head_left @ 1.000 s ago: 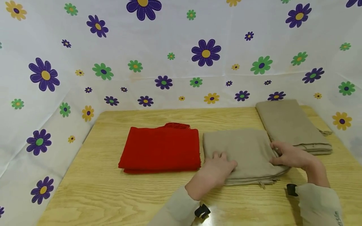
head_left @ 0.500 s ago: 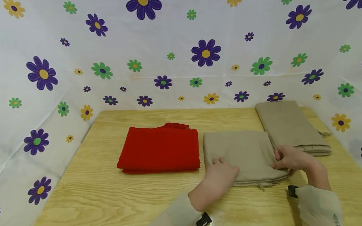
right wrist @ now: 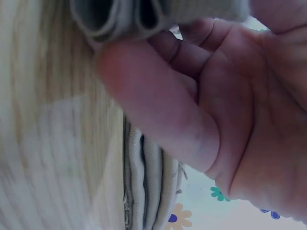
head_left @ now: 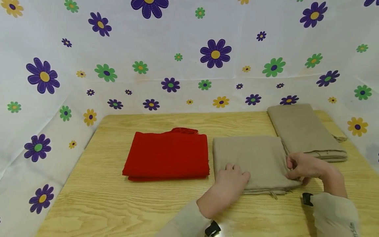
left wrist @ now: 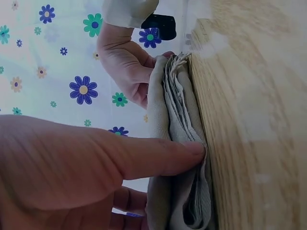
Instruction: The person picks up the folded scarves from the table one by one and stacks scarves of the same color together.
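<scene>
A folded beige cloth (head_left: 251, 154) lies on the wooden table (head_left: 118, 204), right of centre. My left hand (head_left: 232, 179) rests on its near left part, fingers on top. In the left wrist view its thumb (left wrist: 158, 155) presses against the stacked layers (left wrist: 180, 120) at the near edge. My right hand (head_left: 300, 166) grips the cloth's near right corner. The right wrist view shows that thumb (right wrist: 158, 105) under the folded layers (right wrist: 144, 14), with the fingers curled over them. The right hand (left wrist: 127, 67) also shows in the left wrist view at the far end of the stack.
A folded red cloth (head_left: 167, 154) lies just left of the beige one. A second folded beige cloth (head_left: 302, 131) sits at the back right, close behind my right hand. White sheeting printed with flowers (head_left: 177, 49) walls the table on three sides.
My right hand has slid slightly toward the cloth's near right corner and curled around it. The left hand has barely shifted. The cloths lie where they were.
</scene>
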`<state>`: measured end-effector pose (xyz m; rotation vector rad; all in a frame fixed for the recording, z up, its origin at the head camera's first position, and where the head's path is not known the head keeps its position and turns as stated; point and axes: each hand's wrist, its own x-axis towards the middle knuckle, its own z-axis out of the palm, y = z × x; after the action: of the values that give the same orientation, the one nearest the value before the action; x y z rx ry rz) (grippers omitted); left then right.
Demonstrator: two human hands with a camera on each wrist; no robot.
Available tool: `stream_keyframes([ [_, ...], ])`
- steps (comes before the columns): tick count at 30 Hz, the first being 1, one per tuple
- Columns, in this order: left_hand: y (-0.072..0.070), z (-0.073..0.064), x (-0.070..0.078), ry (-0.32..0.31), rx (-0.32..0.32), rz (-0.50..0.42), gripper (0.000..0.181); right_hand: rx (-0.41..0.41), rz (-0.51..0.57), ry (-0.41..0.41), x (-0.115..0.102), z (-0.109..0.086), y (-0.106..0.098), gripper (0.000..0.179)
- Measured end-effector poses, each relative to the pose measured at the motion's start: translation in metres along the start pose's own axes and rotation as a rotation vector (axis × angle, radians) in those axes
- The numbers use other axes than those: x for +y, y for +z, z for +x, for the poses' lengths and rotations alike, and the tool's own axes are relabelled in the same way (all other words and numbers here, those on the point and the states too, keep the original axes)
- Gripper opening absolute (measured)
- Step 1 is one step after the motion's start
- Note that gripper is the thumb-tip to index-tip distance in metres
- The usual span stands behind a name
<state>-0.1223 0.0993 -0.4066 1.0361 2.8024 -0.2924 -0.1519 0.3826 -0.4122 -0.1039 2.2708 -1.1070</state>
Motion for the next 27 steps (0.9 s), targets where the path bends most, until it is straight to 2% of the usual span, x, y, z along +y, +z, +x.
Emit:
stream_keyframes([
  [11, 0.005, 0.004, 0.000, 0.006, 0.029, 0.007, 0.017, -0.011, 0.024, -0.028, 0.006, 0.003, -0.002, 0.030],
  [27, 0.004, 0.002, 0.001, -0.002, 0.002, 0.008, 0.018, 0.005, 0.075, -0.025, 0.015, 0.006, -0.003, 0.031],
])
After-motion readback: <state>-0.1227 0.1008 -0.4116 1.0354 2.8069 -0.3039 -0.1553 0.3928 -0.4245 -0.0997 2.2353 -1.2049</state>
